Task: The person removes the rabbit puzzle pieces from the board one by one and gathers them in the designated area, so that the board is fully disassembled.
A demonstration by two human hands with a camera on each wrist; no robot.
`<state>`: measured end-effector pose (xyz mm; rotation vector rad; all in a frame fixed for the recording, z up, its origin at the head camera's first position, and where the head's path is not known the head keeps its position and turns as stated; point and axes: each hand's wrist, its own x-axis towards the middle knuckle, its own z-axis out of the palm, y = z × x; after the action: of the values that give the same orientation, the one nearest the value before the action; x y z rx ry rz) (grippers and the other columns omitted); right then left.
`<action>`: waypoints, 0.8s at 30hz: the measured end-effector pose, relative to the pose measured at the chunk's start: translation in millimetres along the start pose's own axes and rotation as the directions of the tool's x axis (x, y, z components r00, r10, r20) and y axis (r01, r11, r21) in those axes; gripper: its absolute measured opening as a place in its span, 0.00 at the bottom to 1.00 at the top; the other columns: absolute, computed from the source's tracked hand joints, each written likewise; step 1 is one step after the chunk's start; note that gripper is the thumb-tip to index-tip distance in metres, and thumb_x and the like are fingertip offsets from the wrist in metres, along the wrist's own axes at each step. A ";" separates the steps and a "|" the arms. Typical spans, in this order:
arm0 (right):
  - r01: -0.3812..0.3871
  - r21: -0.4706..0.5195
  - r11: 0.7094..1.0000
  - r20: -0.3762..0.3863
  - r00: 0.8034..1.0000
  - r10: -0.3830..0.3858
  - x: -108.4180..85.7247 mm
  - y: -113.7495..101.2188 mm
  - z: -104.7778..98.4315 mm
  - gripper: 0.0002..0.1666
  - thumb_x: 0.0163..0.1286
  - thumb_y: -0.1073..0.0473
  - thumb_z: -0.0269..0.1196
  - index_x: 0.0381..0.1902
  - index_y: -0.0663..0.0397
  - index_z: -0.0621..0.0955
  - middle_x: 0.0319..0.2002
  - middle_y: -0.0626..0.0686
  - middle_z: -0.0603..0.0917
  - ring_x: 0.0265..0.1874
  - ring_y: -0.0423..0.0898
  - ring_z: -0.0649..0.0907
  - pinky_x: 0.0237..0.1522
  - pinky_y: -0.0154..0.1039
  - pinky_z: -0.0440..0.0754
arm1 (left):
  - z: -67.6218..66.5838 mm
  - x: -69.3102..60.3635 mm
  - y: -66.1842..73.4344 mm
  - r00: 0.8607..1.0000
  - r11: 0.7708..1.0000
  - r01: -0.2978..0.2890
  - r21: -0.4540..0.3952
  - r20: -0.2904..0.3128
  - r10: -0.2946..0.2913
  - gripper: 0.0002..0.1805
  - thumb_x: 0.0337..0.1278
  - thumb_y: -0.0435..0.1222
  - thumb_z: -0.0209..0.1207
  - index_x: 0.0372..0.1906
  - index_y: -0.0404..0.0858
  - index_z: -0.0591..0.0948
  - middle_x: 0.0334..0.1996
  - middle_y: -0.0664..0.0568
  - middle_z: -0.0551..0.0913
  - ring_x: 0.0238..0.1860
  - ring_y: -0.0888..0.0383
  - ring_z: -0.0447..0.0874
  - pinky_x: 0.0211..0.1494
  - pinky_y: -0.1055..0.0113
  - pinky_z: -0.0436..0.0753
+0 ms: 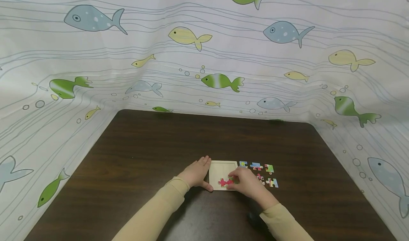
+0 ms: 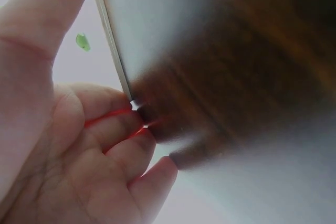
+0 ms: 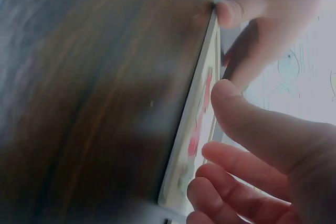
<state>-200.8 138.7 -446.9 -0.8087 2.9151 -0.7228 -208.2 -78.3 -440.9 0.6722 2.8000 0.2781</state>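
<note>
A square light-wood puzzle tray (image 1: 220, 170) lies flat on the table. Along its left edge rests my left hand (image 1: 196, 173), fingers extended and thumb spread at the near corner; in the left wrist view the fingertips (image 2: 123, 99) meet the tray's side. My right hand (image 1: 247, 184) is over the tray's near right part, its thumb and fingers curled about a pink jigsaw piece (image 1: 229, 181). Another pink piece (image 1: 221, 182) lies left of it. The right wrist view shows the thumb (image 3: 226, 90) and fingertips on either side of the pink pieces (image 3: 195, 136). The palm hides part of the tray.
Right of the tray lie several loose jigsaw pieces, among them a blue one (image 1: 256, 166), a green one (image 1: 269, 168) and a multicoloured one (image 1: 272, 182). A dark wood-grain table (image 1: 143, 145) carries everything. Behind and beside it hangs a fish-printed white curtain (image 1: 191, 67).
</note>
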 end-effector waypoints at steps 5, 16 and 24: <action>0.039 -0.011 0.999 0.014 0.999 -0.039 2.9 -5.0 2.8 0.19 0.48 0.54 0.76 0.36 0.59 0.86 0.25 0.46 0.76 0.25 0.39 0.71 0.28 0.33 0.75 | -0.3 -0.2 -0.4 1.000 1.000 -0.004 0.000 -0.005 0.004 0.61 0.35 0.60 0.69 0.71 0.29 0.57 0.72 0.39 0.56 0.73 0.46 0.53 0.72 0.54 0.61; 0.026 -0.005 1.000 0.046 0.999 -0.026 3.4 -9.7 5.2 0.15 0.49 0.58 0.75 0.35 0.58 0.85 0.26 0.46 0.76 0.25 0.39 0.73 0.28 0.33 0.76 | -0.2 -0.6 -0.9 1.000 1.000 -0.011 -0.008 -0.012 0.011 0.61 0.35 0.60 0.69 0.71 0.28 0.57 0.72 0.38 0.56 0.73 0.46 0.54 0.71 0.54 0.61; 0.017 -0.016 1.000 0.034 0.999 -0.016 2.5 -10.3 6.4 0.14 0.49 0.58 0.75 0.34 0.56 0.86 0.26 0.45 0.76 0.25 0.39 0.73 0.28 0.33 0.76 | -0.5 -0.5 -0.3 1.000 1.000 -0.008 -0.009 -0.007 0.008 0.61 0.35 0.60 0.69 0.71 0.28 0.57 0.72 0.38 0.56 0.73 0.46 0.53 0.72 0.54 0.61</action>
<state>-197.1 126.9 -447.9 -0.8388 2.8919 -0.6802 -208.0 -78.9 -440.4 0.6813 2.8015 0.2952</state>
